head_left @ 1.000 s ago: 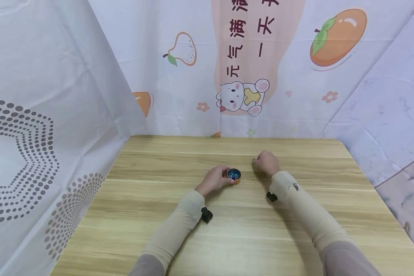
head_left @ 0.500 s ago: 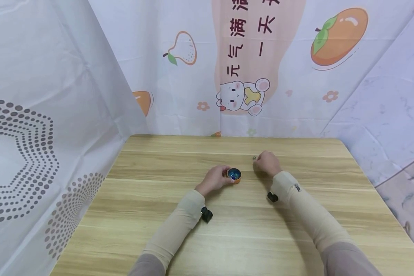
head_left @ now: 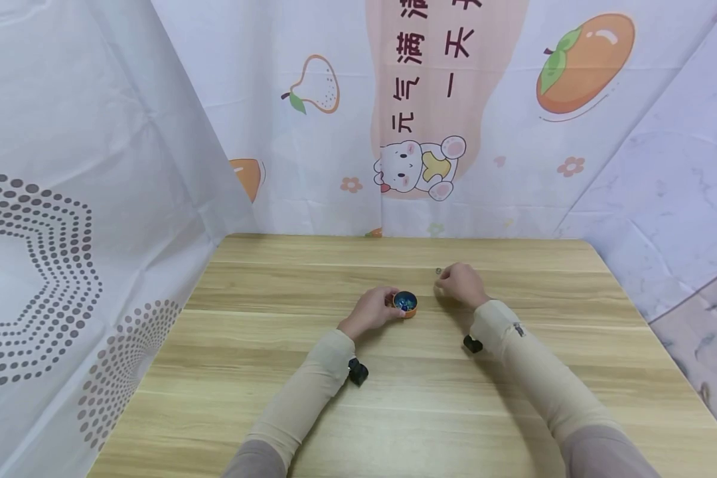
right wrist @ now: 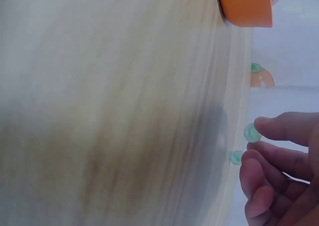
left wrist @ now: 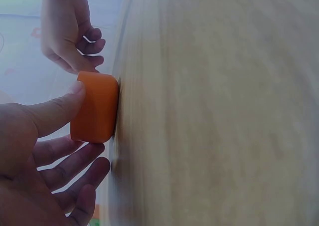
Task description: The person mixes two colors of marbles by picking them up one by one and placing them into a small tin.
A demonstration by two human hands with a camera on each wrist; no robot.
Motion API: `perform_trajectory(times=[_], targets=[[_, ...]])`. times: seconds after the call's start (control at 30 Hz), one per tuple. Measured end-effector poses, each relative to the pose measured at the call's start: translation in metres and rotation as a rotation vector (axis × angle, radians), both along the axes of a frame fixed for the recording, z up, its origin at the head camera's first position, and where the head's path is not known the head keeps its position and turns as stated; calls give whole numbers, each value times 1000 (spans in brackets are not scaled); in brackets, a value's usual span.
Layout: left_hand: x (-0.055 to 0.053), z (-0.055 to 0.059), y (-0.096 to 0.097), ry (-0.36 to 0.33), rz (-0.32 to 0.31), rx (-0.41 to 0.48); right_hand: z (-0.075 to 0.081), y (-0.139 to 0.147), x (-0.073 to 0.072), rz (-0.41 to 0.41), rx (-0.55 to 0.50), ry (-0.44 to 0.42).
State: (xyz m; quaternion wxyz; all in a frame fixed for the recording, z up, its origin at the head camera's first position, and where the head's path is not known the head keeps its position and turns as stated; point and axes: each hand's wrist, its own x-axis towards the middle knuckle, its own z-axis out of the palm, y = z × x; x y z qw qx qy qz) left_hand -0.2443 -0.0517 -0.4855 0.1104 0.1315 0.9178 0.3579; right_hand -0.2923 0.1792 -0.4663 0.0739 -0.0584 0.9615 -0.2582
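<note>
My left hand (head_left: 375,307) holds a small round orange bowl (head_left: 411,315) on the table, thumb on one side and fingers on the other. Several blue and greenish glass marbles (head_left: 404,306) lie inside the bowl. To the right and slightly farther back, my right hand (head_left: 463,284) pinches a pale green glass marble (right wrist: 252,133) between thumb and forefinger, as the right wrist view shows. A second green marble (right wrist: 236,157) lies on the table just past those fingertips. In the left wrist view the orange bowl (left wrist: 97,108) hides its contents.
The wood-grain table (head_left: 263,372) extends around both hands. A white printed curtain (head_left: 322,146) hangs behind its far edge, and another sheet (head_left: 48,199) hangs on the left. Both wrists wear small black devices.
A marble on the table has come into view just beyond my right hand, which has shifted only slightly. My left hand and the bowl have stayed in place.
</note>
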Motion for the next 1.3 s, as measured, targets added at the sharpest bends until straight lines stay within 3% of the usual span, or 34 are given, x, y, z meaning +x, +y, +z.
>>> perform_trajectory(times=[0.67,1.1,1.3], targets=[[-1,2,1,3,9,6,-2,-9,11,167,-117,62],[-1,1,0,3,-8,4,-2,-22,19,233,-181,107],[-1,2,0,8,-6,3,0,-26,22,324,-242,152]])
